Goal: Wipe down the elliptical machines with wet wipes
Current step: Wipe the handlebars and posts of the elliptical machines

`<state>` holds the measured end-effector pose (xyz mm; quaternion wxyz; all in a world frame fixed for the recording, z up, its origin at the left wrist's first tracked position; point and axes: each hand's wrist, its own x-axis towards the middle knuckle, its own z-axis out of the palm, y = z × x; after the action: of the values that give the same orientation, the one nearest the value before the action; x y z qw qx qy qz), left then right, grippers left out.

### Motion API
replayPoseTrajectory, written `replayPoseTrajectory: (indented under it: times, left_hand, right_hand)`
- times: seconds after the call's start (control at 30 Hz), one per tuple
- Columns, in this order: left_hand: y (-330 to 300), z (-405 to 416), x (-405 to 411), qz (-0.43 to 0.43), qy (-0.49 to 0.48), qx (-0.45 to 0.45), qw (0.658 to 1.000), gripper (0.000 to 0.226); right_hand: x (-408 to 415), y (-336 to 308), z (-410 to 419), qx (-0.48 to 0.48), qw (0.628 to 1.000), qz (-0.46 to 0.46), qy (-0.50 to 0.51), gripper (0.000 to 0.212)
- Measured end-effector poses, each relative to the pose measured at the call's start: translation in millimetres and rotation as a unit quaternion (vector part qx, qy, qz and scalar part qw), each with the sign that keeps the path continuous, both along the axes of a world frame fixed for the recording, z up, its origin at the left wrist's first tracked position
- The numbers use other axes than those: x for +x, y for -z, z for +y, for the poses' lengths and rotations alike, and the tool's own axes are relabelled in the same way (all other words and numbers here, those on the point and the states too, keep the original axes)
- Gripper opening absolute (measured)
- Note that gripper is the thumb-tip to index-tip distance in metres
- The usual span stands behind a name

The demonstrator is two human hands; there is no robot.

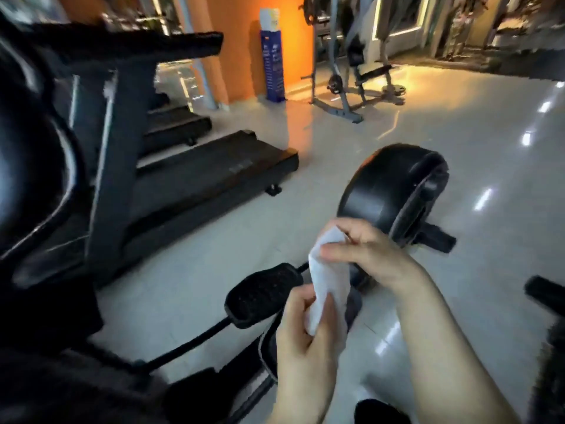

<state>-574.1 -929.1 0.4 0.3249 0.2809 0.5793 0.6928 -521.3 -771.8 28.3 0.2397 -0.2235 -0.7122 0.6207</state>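
gripping a soft white wipe point(328, 289) between 2 hands point(336, 301).

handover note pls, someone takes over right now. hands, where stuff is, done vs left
Left hand: grip closed on the lower end of the white wet wipe.
Right hand: pinching the wipe's upper end; the wipe is held in the air between both hands, touching no machine.
Below the hands: black textured elliptical foot pedal. Beyond them: round black flywheel housing.
Black treadmill stands to the left.
Done: wipe in hand. No sign here of which surfaces are already wiped.
Left: probably spread the wipe, then wipe pedal and housing.
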Motion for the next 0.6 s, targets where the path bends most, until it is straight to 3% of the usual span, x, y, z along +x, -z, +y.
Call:
replayPoseTrajectory:
  times: [0.07,0.1,0.17,0.23,0.3,0.43,0.53,0.6]
  left_hand:
    - [4.3,31.7,-7.2,0.022,-0.095,-0.005,0.995,0.02]
    - [6.4,47.2,-12.2,0.029,-0.153,-0.003,0.988,0.018]
    - [-0.1,72.2,-19.0,0.012,-0.259,0.017,0.966,0.015]
    - [-19.6,85.0,-30.2,0.006,-0.353,0.047,0.934,0.017]
    - [-41.0,88.2,-45.2,0.046,-0.433,0.077,0.897,0.013]
    - [-94.5,68.7,-68.1,0.144,-0.552,0.115,0.813,0.013]
    - [-116.7,50.0,-81.1,0.19,-0.639,0.135,0.733,0.015]
    - [-124.7,42.8,-87.5,0.205,-0.67,0.169,0.694,0.017]
  right_hand:
    - [-20.6,-3.2,33.8,0.007,0.996,-0.001,-0.087,0.019]
    - [-29.3,-5.0,50.7,0.004,0.992,0.003,-0.127,0.019]
    - [-46.8,-0.9,78.8,-0.011,0.987,0.009,-0.163,0.03]
    - [-68.0,-5.3,90.7,-0.05,0.989,0.023,-0.14,0.055]
    - [-96.2,-13.8,89.0,-0.135,0.984,0.053,-0.105,0.054]
    - [-148.3,-55.6,43.6,-0.279,0.935,0.108,-0.192,0.012]
    - [-171.1,-85.2,17.1,-0.321,0.896,0.116,-0.284,0.008]
    - [-181.2,-99.7,7.0,-0.323,0.873,0.128,-0.341,0.02]
